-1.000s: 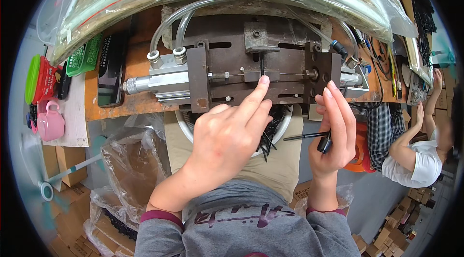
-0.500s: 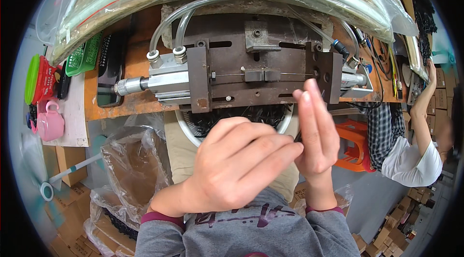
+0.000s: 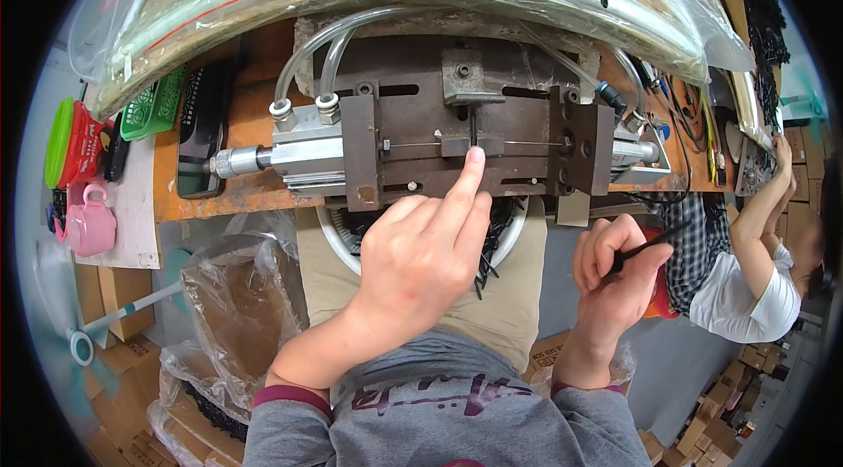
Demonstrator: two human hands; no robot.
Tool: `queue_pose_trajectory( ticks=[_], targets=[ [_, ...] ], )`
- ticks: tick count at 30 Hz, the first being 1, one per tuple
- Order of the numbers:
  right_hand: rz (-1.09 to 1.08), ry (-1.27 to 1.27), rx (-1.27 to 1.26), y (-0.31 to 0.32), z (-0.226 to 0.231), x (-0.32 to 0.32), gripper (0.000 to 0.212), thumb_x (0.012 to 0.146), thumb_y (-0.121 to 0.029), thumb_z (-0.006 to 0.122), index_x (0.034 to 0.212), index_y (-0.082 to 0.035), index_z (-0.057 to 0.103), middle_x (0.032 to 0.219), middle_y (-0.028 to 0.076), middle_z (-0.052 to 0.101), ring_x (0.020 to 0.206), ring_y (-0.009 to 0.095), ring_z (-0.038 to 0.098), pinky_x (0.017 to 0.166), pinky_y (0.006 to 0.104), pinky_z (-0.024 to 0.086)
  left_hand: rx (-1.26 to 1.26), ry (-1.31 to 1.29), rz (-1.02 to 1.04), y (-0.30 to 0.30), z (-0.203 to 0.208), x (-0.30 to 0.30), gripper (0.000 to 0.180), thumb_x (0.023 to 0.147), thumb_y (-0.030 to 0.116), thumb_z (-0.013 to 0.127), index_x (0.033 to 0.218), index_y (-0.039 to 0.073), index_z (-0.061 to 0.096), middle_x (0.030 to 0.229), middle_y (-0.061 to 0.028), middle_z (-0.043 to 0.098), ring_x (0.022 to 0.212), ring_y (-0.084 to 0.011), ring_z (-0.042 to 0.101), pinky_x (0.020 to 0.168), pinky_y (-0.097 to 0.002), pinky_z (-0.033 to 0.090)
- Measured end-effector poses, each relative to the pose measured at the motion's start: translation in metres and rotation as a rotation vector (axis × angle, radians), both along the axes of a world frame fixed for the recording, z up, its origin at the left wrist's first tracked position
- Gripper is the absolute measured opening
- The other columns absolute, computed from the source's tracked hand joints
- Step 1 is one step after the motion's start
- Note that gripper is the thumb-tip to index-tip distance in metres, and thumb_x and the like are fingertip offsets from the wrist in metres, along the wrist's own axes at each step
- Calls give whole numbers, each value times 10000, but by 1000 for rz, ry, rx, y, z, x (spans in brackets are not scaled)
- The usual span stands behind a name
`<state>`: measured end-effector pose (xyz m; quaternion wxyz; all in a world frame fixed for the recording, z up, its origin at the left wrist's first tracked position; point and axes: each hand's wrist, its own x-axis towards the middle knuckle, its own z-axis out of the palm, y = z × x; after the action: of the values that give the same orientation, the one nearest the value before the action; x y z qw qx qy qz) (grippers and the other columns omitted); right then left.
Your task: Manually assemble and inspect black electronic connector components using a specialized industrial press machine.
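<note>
Black and thin, a short plastic strip (image 3: 472, 126) is seen standing in the slot at the middle of the brown steel press fixture (image 3: 421, 116), its long axis running away from the person, toward the top of the view. Just below its near end, the left hand (image 3: 421, 256) is stretched forward with the index fingertip (image 3: 474, 157) laid on the small block at the fixture's centre; the remaining fingers are curled loosely under, so nothing is gripped by this hand.

Lower and to the right, well apart from the fixture, the right hand (image 3: 615, 278) is closed into a loose fist, and 1 slim black plastic tie (image 3: 650, 243) is pinched between thumb and fingers, its free end pointing up and to the right.

A silver pneumatic cylinder (image 3: 290, 151) with 2 clear hoses is mounted on the fixture's left side. Beneath the fixture's near edge a white round bowl (image 3: 338, 239) holding more black ties is partly hidden by the left hand. A pink mug (image 3: 88, 221) stands at the far left, and another person in a white shirt (image 3: 738, 291) is seen at the right edge.
</note>
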<state>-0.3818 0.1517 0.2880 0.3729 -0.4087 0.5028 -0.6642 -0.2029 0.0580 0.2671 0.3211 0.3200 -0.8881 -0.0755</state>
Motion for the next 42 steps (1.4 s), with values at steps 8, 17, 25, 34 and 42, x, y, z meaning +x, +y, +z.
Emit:
queue_pose_trajectory(
  ticks=[8, 17, 25, 34, 42],
  targets=[
    [-309, 559, -33, -12, 13, 8, 301, 1034, -212, 498, 989, 23, 681, 956, 59, 522, 792, 131, 498, 694, 251, 396, 13, -14, 2, -2, 1, 3, 280, 735, 157, 812, 971, 34, 725, 1235, -114, 698, 670, -160, 658, 599, -267, 502],
    [256, -192, 204, -27, 29, 25, 151, 1053, -121, 510, 1042, 5, 593, 803, 1, 558, 589, -1, 391, 507, 179, 304, 127, 386, -283, 6, 30, 14, 343, 697, 84, 854, 1014, 14, 740, 1017, -98, 725, 783, -211, 716, 626, -296, 577],
    [4, 479, -73, -88, 71, -3, 268, 943, -31, 656, 1207, -20, 607, 912, -3, 602, 719, 24, 525, 593, 164, 393, 157, 419, -202, 4, 40, 32, 322, 698, 35, 847, 1007, 18, 760, 1002, -111, 698, 776, -218, 710, 629, -303, 580],
    [33, 1732, -301, -161, 99, -79, 249, 808, 5, 702, 1050, -42, 672, 1012, 90, 651, 953, 323, 637, 831, 409, 509, 27, 113, -93, 1, -5, 11, 256, 741, 125, 811, 944, 11, 704, 1272, -165, 673, 717, -206, 688, 676, -302, 559],
    [-164, 940, -348, -147, 95, -72, 113, 918, -88, 701, 998, -9, 690, 860, 70, 717, 719, 139, 680, 666, 263, 516, -1, 70, -53, -6, -3, 4, 258, 721, 134, 822, 928, 27, 711, 1255, -149, 686, 641, -186, 660, 597, -282, 520]
  ],
)
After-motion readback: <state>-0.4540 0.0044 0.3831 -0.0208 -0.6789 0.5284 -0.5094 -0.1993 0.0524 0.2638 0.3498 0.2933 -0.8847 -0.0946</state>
